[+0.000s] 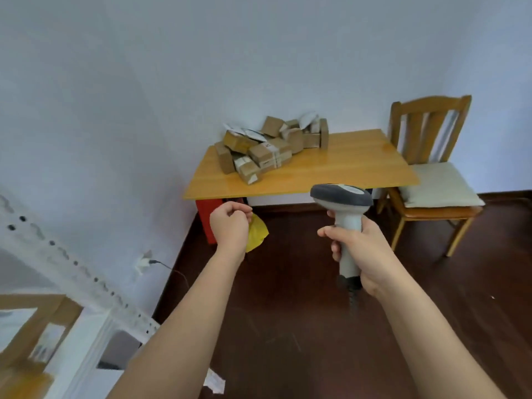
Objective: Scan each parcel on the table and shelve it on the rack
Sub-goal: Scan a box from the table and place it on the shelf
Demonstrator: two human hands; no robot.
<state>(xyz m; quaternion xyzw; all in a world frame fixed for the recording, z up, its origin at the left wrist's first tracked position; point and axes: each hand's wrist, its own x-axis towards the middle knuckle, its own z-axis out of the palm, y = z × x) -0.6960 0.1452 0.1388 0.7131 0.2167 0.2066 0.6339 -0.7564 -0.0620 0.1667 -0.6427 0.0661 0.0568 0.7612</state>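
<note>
- Approach step, by the look of it: between parcels, heading for the table point(339, 168) at centre frame, nothing yet picked up.
- Parcels point(270, 145) heaped at the table's back left corner, upper centre of frame, against the wall; brown cartons mixed with white mailers, leaning on one another, none singled out.
- Scanner point(342, 203) at centre right of frame, gripped round its handle by the right hand point(362, 251), fingers wrapped tight, head raised and facing roughly toward the table.
- Left hand point(230, 226) at centre frame, below the table's front edge, fingers curled into a loose fist, holding nothing visible; well apart from the heap.
- Rack point(80, 272) at lower left of frame, white perforated upright, blurred; brown cartons seemingly already shelved there point(34, 321).
- Wooden chair point(431, 168) with a cushion at right of frame, beside the table; yellow scrap point(257, 234) on the floor behind the left hand.
- Next move, judged: closing on the table, opening the left hand, taking a top or front carton rather than one propping others.
- Then likely turning its label up toward the scanner head; labels too small to read from here.
- Risk: tugging a lower box and toppling the heap.
</note>
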